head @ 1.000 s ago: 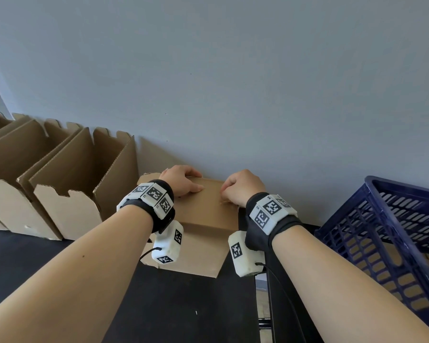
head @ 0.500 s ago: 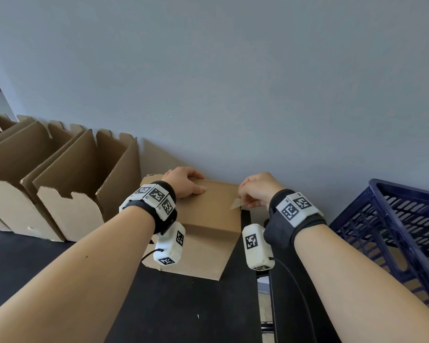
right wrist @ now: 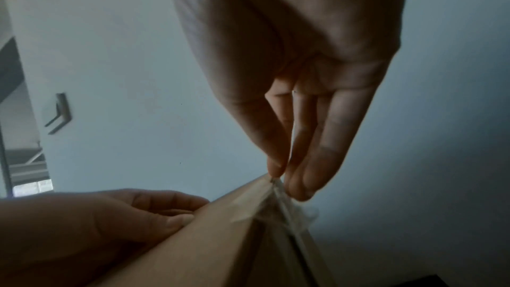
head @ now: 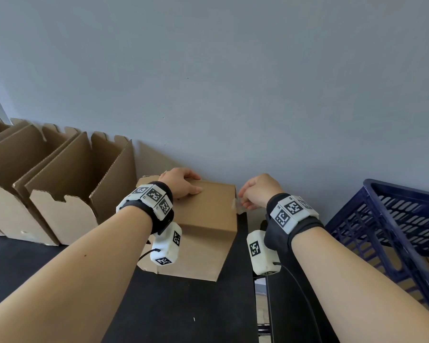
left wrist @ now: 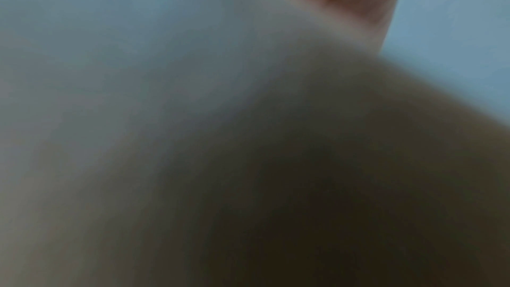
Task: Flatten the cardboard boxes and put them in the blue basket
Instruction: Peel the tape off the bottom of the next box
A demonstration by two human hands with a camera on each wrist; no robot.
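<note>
Your right hand (head: 256, 191) moved off the closed brown cardboard box (head: 208, 219), fingers (right wrist: 276, 160) pinching its clear tape (right wrist: 287, 202); your left hand (head: 181, 184) pressed the light, stiff top.

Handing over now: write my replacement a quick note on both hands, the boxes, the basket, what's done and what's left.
Left hand rests on top of the sealed box, steadying it.
Right hand pinches the tape at the box's right top edge, partly peeled.
Open boxes stand to the left by the wall.
Blue basket on the right holds some cardboard.
Left: finish peeling, flatten this box, put it in the basket, then do the rest.
</note>
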